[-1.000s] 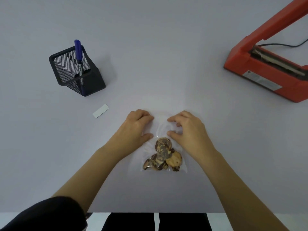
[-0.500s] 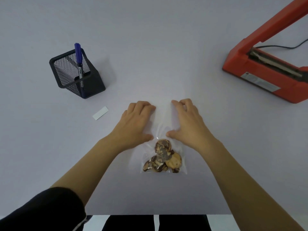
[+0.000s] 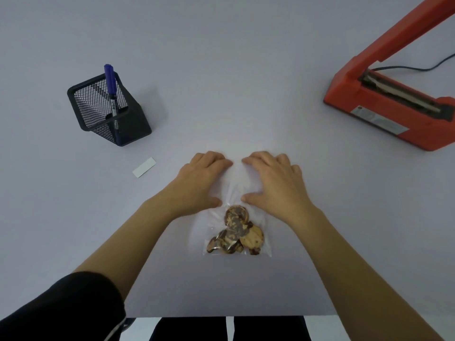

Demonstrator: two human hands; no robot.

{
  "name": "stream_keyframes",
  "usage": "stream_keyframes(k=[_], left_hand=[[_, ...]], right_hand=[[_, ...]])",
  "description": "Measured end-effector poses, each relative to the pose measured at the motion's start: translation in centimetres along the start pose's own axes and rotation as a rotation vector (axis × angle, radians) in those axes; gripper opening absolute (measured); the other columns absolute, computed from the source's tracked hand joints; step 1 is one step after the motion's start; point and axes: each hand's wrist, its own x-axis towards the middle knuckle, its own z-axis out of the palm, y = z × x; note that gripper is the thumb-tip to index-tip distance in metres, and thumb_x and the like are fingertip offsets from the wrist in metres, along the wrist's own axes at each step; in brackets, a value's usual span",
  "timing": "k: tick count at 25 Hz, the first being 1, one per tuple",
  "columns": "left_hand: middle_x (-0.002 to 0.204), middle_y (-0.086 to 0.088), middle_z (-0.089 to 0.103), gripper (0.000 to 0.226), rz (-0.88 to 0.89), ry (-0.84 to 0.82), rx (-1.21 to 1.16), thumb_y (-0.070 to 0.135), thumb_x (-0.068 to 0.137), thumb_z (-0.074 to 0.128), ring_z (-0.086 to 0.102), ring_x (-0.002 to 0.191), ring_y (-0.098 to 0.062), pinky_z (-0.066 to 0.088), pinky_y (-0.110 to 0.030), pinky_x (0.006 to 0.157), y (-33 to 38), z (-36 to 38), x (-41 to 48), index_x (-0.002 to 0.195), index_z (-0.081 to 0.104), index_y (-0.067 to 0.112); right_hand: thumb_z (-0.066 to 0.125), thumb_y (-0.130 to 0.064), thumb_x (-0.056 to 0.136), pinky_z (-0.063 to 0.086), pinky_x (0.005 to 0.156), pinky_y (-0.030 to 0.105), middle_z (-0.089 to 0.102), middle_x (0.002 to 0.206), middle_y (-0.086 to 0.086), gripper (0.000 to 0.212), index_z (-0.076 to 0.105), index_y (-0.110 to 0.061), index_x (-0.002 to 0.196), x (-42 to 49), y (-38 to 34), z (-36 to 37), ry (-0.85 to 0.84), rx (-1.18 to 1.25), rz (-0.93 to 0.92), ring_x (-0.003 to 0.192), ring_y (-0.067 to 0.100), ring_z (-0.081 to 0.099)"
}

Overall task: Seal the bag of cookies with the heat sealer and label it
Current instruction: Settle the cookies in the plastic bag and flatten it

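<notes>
A clear plastic bag [image 3: 234, 190] lies flat on the table with several chocolate-chip cookies [image 3: 236, 231] bunched at its near end. My left hand [image 3: 199, 182] and my right hand [image 3: 273, 183] press flat on the bag's empty far half, fingers extended, a narrow strip of film showing between them. The red heat sealer [image 3: 384, 112] stands at the right with its arm raised. A small white label [image 3: 144, 167] lies to the left of my hands.
A black mesh pen holder [image 3: 108, 112] with a blue marker [image 3: 111, 89] stands at the left. The sealer's black cable [image 3: 418, 68] runs off to the right. The table's near edge [image 3: 246, 316] is close to my body.
Both hands have slid away from me along the bag and flattened, from curled fingers near the cookies to straight fingers over the bag's open end.
</notes>
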Motion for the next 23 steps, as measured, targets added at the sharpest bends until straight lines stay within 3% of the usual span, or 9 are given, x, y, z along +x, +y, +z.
stream_keyframes(k=[4,6,8,10,12,13,18,23], left_hand=[[0.145,0.001,0.022,0.099,-0.063,-0.024,0.041,0.041,0.065,0.078,0.021,0.13,-0.019,0.031,-0.037,0.107,-0.3,-0.4,0.6,0.144,0.021,0.02],[0.144,-0.001,0.023,0.095,-0.07,0.017,0.036,0.037,0.067,0.078,0.022,0.13,-0.02,0.03,-0.036,0.106,0.1,-0.1,0.0,0.143,0.024,0.017],[0.138,-0.001,0.032,0.076,-0.063,0.105,0.012,0.028,0.072,0.075,0.029,0.124,-0.02,0.032,-0.032,0.101,0.6,0.6,-1.0,0.136,0.035,0.018],[0.127,0.0,0.044,0.052,-0.041,0.149,-0.009,0.02,0.077,0.071,0.038,0.116,-0.021,0.037,-0.032,0.096,0.9,1.4,-1.9,0.124,0.05,0.02],[0.118,0.0,0.052,0.035,-0.025,0.147,-0.028,0.016,0.081,0.067,0.045,0.109,-0.023,0.042,-0.041,0.091,0.7,2.0,-2.3,0.115,0.06,0.021],[0.119,0.0,0.054,0.034,-0.027,0.143,-0.044,0.015,0.081,0.066,0.046,0.109,-0.023,0.043,-0.043,0.091,0.6,2.0,-2.3,0.115,0.061,0.021],[0.139,0.003,0.04,0.062,-0.06,0.077,-0.037,0.03,0.08,0.07,0.036,0.125,-0.018,0.035,-0.035,0.101,0.3,0.8,-1.4,0.135,0.042,0.023],[0.145,0.004,0.029,0.086,-0.113,0.055,0.002,0.041,0.071,0.074,0.029,0.129,-0.017,0.031,-0.036,0.103,0.0,-0.1,-0.9,0.142,0.029,0.022]], right_hand=[[0.076,-0.048,0.065,0.029,0.098,0.041,0.017,0.149,-0.007,0.102,0.017,-0.024,0.144,1.4,0.3,-0.4,-0.092,-0.02,0.028,0.126,0.025,0.025],[0.077,-0.046,0.065,0.027,0.1,0.041,0.013,0.149,0.0,0.103,0.015,-0.022,0.144,0.9,0.4,-0.1,-0.067,0.014,0.074,0.128,0.026,0.023],[0.074,-0.041,0.068,0.029,0.092,0.036,0.028,0.139,0.002,0.084,0.029,-0.022,0.136,-0.4,0.4,0.7,0.069,0.029,0.054,0.12,0.024,0.032],[0.068,-0.036,0.076,0.027,0.081,0.032,0.048,0.122,-0.004,0.05,0.046,-0.025,0.119,-1.9,0.1,1.9,0.181,0.027,-0.015,0.107,0.021,0.041],[0.063,-0.034,0.083,0.022,0.075,0.03,0.057,0.11,-0.011,0.024,0.057,-0.03,0.106,-2.7,-0.2,2.7,0.202,0.039,-0.035,0.102,0.018,0.044],[0.061,-0.034,0.084,0.021,0.075,0.029,0.058,0.11,-0.013,0.021,0.06,-0.032,0.105,-2.7,-0.2,2.9,0.205,0.038,-0.032,0.102,0.017,0.045],[0.062,-0.044,0.081,0.025,0.084,0.033,0.042,0.134,-0.011,0.056,0.044,-0.03,0.132,-1.5,0.6,1.8,0.119,0.006,-0.012,0.121,0.014,0.039],[0.066,-0.054,0.073,0.028,0.095,0.038,0.027,0.146,-0.007,0.084,0.026,-0.026,0.141,-0.5,0.8,0.6,0.04,-0.04,0.031,0.129,0.018,0.029]])
